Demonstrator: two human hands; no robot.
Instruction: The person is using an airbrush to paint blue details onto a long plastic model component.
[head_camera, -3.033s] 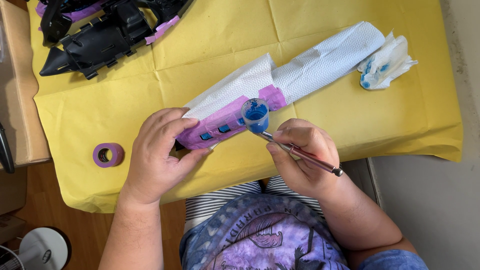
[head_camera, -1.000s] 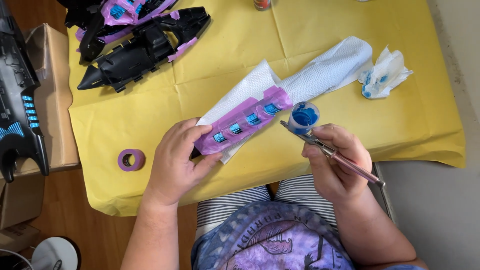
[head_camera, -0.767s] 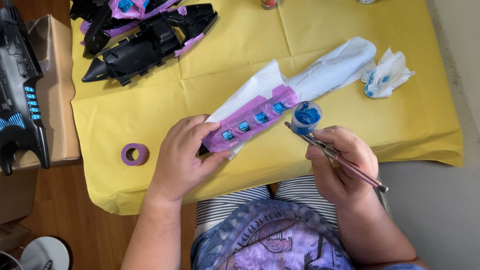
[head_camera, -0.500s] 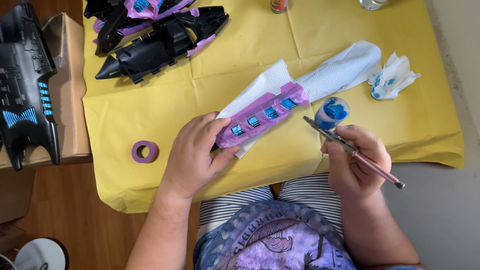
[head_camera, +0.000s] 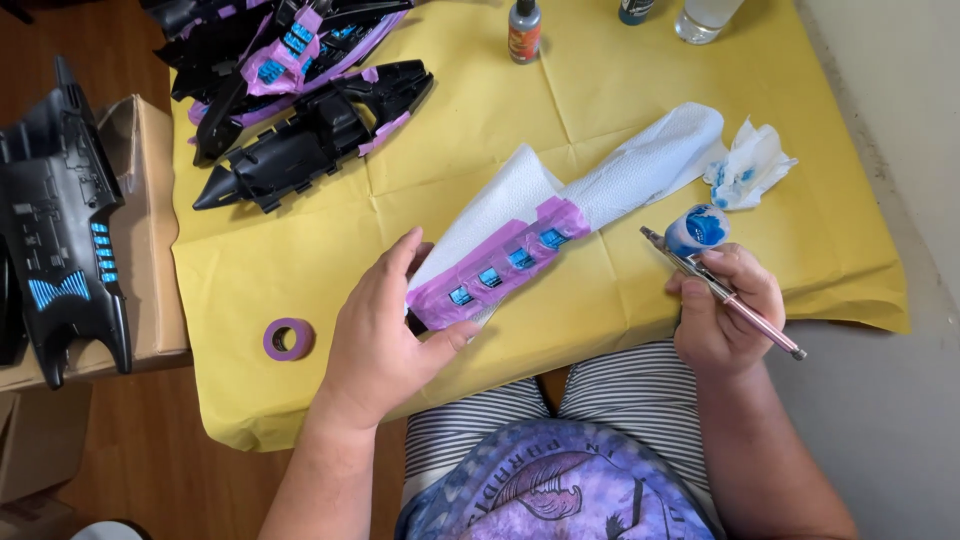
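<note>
My left hand (head_camera: 378, 335) grips the near end of a long model part (head_camera: 500, 265) wrapped in purple masking tape, with several small blue-painted openings showing. The part lies on a white paper towel (head_camera: 610, 180) spread over yellow paper (head_camera: 300, 250). My right hand (head_camera: 720, 310) holds a slim airbrush (head_camera: 715, 290) with a blue-stained paint cup (head_camera: 697, 229). Its tip points left and sits well to the right of the taped part, apart from it.
A purple tape roll (head_camera: 288, 339) lies near the paper's left front edge. Black model parts (head_camera: 310, 130) with purple tape sit at the back left. Another black part (head_camera: 65, 220) rests on a cardboard box. A blue-stained crumpled tissue (head_camera: 750, 165) and small bottles (head_camera: 524, 28) are at the back right.
My right hand has drawn the airbrush away to the right, off the taped part. My left hand stays on the part.
</note>
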